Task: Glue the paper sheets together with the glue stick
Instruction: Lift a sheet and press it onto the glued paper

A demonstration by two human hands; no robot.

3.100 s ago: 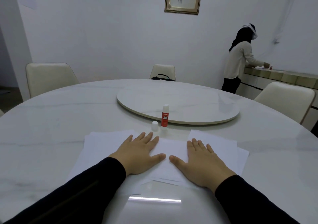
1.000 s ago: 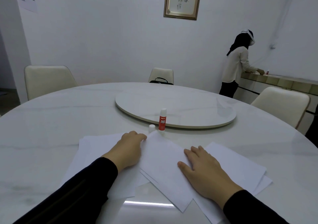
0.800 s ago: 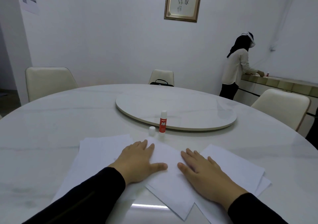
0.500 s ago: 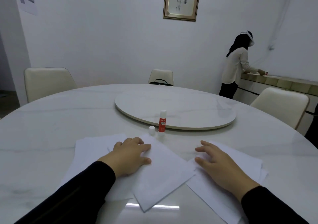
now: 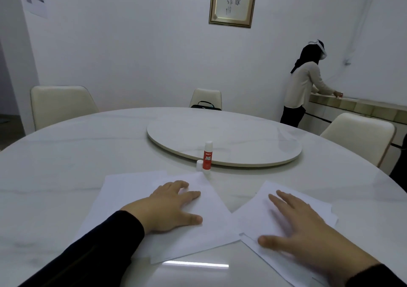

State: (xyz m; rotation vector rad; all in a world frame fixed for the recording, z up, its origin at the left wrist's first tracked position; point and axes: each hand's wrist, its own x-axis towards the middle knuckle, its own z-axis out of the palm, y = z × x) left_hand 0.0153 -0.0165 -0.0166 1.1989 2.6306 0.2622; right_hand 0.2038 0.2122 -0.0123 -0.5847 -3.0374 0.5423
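The left hand [image 5: 169,207] lies flat, fingers straight and spread, on the left sheets [image 5: 132,189]. It grips nothing. The right hand [image 5: 306,231] lies flat, fingers straight and spread, on the right sheets [image 5: 259,216]. It also grips nothing. Both sleeves are dark.

The left sheets sit at 7 o'clock of the table [image 5: 55,154]. The top sheet is turned at an angle, one corner pointing to 12 o'clock. The right sheets sit at 5 o'clock, fanned so that several edges show. The two stacks meet near their lower inner corners; above that point a wedge of bare table separates them.

The glue stick [image 5: 207,155] stands upright at 12 o'clock of the left sheets, just beyond their top corner. Its body is red, its upper part white. The cap [image 5: 199,165] stands just beside it at 9 o'clock. Both stand on the table against the near rim of the turntable [image 5: 242,137].

Chairs [image 5: 61,104] surround the table. A second person [image 5: 304,84] stands at 2 o'clock, at a counter [image 5: 356,106]. A framed picture [image 5: 233,0] hangs on the wall at 12 o'clock.
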